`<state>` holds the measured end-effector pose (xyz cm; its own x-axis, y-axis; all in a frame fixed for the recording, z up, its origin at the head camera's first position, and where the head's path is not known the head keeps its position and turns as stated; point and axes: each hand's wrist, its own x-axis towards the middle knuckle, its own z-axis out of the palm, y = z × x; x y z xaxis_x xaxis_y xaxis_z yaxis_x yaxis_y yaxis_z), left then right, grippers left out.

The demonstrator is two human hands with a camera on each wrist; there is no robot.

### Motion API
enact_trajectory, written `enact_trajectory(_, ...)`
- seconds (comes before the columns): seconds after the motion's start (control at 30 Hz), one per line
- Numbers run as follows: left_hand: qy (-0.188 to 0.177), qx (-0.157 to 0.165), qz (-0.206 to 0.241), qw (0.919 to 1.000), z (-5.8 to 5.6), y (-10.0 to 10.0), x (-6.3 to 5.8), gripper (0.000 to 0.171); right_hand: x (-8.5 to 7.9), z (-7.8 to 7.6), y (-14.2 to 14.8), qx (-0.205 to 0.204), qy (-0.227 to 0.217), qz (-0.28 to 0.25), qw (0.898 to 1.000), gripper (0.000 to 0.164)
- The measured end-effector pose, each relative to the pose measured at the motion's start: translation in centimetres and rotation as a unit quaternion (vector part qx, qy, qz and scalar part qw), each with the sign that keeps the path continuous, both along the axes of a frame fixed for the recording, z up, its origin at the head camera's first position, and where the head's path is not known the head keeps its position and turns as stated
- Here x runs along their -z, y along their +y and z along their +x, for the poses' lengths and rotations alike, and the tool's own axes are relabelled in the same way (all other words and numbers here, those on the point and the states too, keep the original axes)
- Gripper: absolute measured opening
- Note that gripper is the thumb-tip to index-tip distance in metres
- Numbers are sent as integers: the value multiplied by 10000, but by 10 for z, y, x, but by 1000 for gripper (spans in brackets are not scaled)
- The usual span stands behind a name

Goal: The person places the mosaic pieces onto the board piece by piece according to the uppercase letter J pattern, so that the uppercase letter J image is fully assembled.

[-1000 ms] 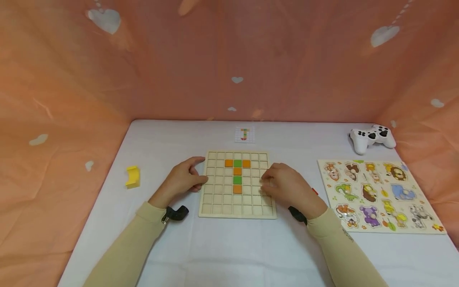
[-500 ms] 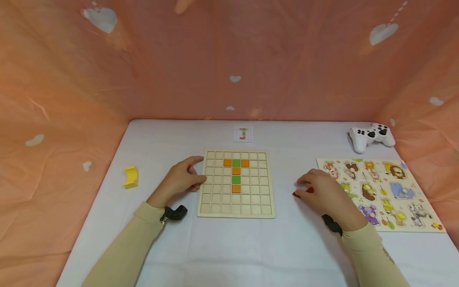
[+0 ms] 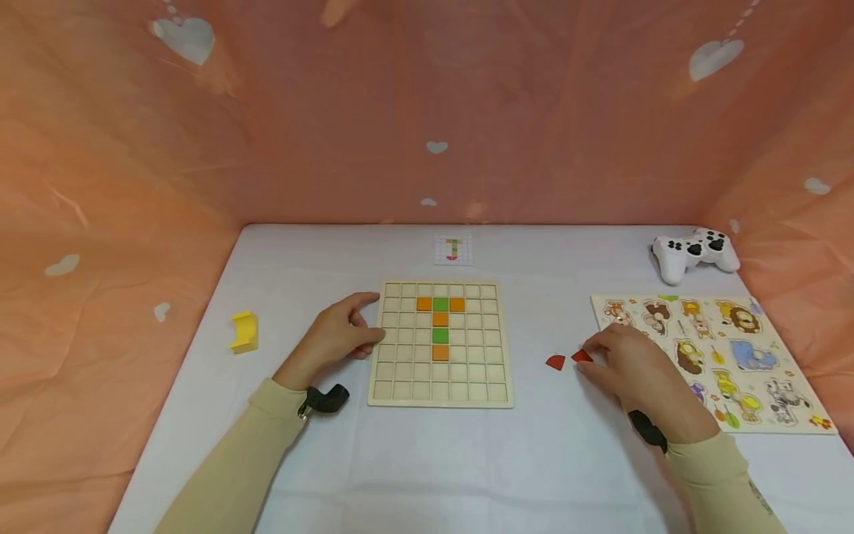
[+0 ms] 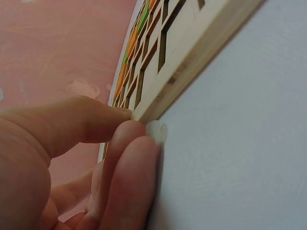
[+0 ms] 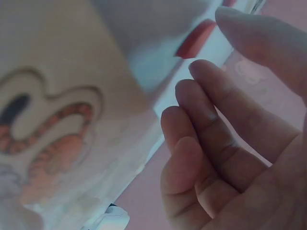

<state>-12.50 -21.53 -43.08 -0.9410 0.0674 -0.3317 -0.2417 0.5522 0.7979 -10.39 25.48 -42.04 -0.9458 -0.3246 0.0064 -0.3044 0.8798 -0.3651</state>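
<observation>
A wooden grid board (image 3: 407,393) carries orange and green square tiles (image 3: 440,319) in a T shape. My left hand (image 3: 336,334) rests at its left side, thumb and index fingertips at the edge; in the left wrist view the fingertips (image 4: 139,139) meet the board's rim (image 4: 177,81). My right hand (image 3: 634,363) is over the cloth right of the board, thumb and index finger spread around a red piece (image 3: 582,356). The right wrist view shows that red piece (image 5: 196,39) between the parted thumb and index tips. Another red piece, a quarter circle (image 3: 556,362), lies just left.
A small card (image 3: 454,251) with a coloured J lies behind the board. On the right is an animal puzzle board (image 3: 740,378), partly under my right hand, with a white game controller (image 3: 694,254) behind it. A yellow block (image 3: 244,331) sits at left.
My right hand has left the board's right edge and moved right to the red pieces, uncovering both. The left hand stays at the board's left edge.
</observation>
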Motion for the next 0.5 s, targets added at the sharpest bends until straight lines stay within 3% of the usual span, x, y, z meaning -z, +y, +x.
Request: enact_trajectory(0.5, 12, -1, -55, 10000, 0, 1, -1, 78, 3, 2, -1, 35, 26, 34, 10000, 16)
